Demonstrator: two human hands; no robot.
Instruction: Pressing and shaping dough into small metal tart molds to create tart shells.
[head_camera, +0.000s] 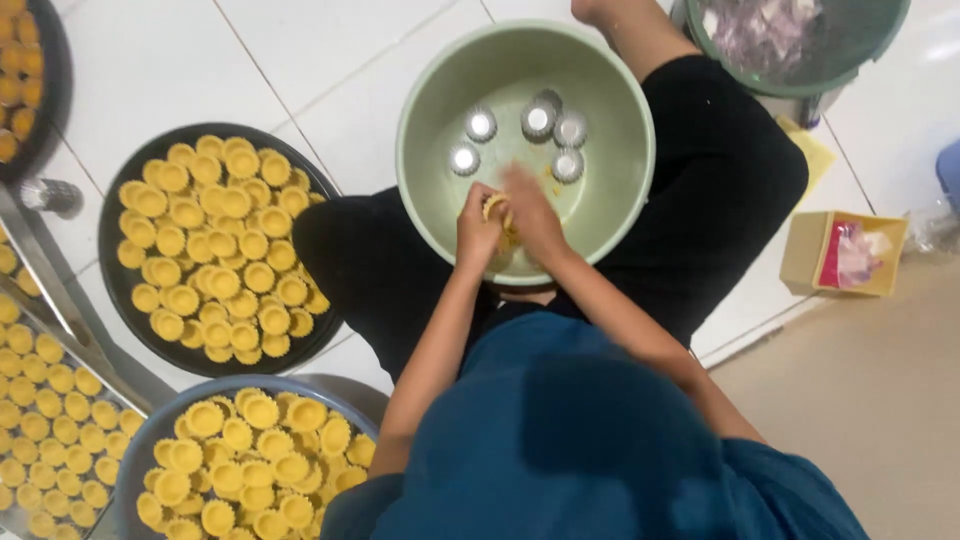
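Observation:
A pale green basin (620, 120) rests on my lap with several small silver tart moulds (540, 120) lying on its bottom. Over the basin's near side, my left hand (476, 232) and my right hand (532, 212) are together, both pinching a small yellow dough tart shell (497, 208). Whether a mould sits under the shell is hidden by my fingers. A round black tray (112, 262) to my left is packed with several yellow tart shells (215, 250).
A blue-rimmed tray (140, 440) of tart shells lies at the lower left. A metal rack (50, 300) with more shells runs along the left edge. A green bucket (800, 85) stands at the top right, and a small yellow box (800, 255) sits on the white tile floor.

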